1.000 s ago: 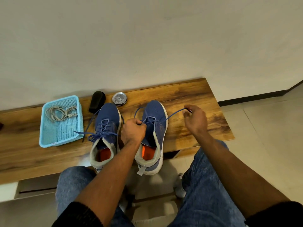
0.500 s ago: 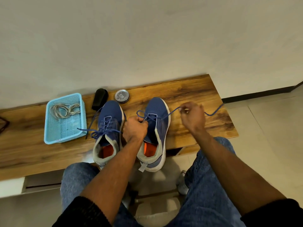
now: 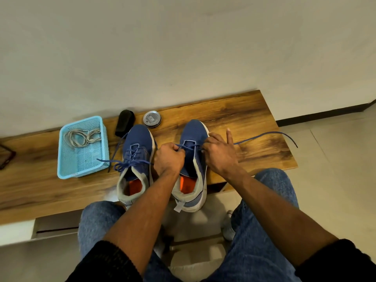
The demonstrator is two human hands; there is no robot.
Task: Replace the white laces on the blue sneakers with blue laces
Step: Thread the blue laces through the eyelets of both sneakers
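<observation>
Setting: wooden bench (image 3: 244, 119) against a pale wall, tiled floor beyond its right end.

Right sneaker (image 3: 193, 135): on the bench, heel at the near edge. Left hand (image 3: 168, 157) fisted on blue lace (image 3: 264, 136) beside its eyelets. Right hand (image 3: 219, 153), half a second ago lifted clear with the lace, now down at the eyelets, pinching lace, forefinger out; next crossing likely.

Left sneaker (image 3: 136, 151): left of it, blue-laced.

Basket (image 3: 101, 139): further left, white laces (image 3: 81, 137) inside.

Room: bare bench rightward; lace tail overhangs that end.
</observation>
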